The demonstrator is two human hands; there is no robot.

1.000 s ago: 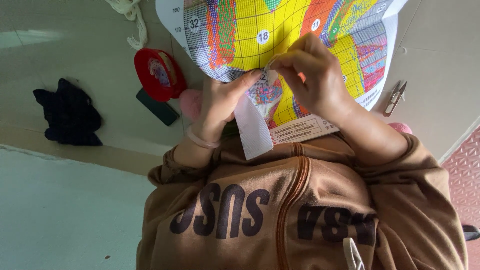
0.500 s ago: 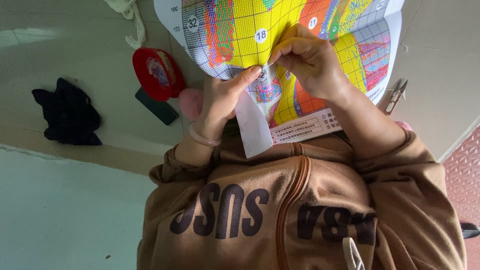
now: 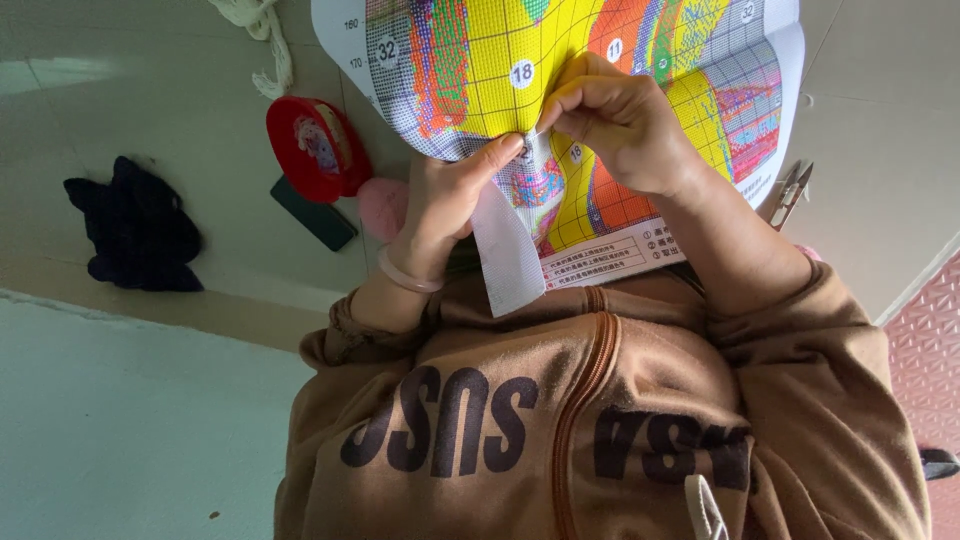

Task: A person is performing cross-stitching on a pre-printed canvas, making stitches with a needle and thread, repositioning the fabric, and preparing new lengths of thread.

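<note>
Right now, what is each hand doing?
Left hand: closed, pinching the white fabric strip.
Right hand: closed, fingertips pinched at the colourful pattern sheet.

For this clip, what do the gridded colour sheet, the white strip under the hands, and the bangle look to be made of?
Gridded colour sheet: probably printed paper, matt, with fold creases; coated fabric is possible. White strip: looks like woven, open-mesh cloth, going by its fine dotted texture and limp hang. Bangle on the left hand wrist: smooth, pale pink, slightly translucent, possibly stone, glass or plastic. The right hand pinches at the sheet.
</note>
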